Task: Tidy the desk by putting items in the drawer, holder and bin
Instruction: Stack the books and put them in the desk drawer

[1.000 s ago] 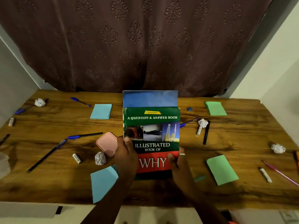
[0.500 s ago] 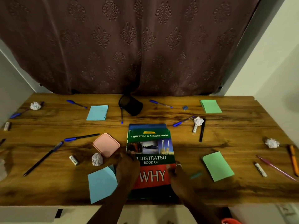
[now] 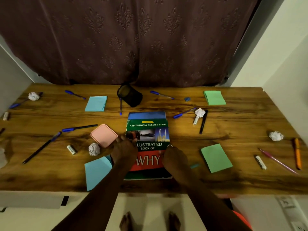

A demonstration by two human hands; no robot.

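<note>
- Nearly all remains, we judge: pens, paper balls and note pads lie scattered across the table [image 3: 233, 124].
- Book [image 3: 147, 130]: flat at table centre; our left hand [image 3: 124, 150] and right hand [image 3: 174, 157] rest on its sides, fingers curled against the cover.
- Holder [image 3: 130, 95]: tipped over, apparently empty.
- Drawer, bin: neither clearly visible.

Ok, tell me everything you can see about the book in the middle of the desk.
The book lies flat, face up, on the wooden desk, near its front edge. Its glossy cover has a blue top strip, a green band with photos and a red band reading WHY. The left hand and right hand rest on its lower half.
</note>
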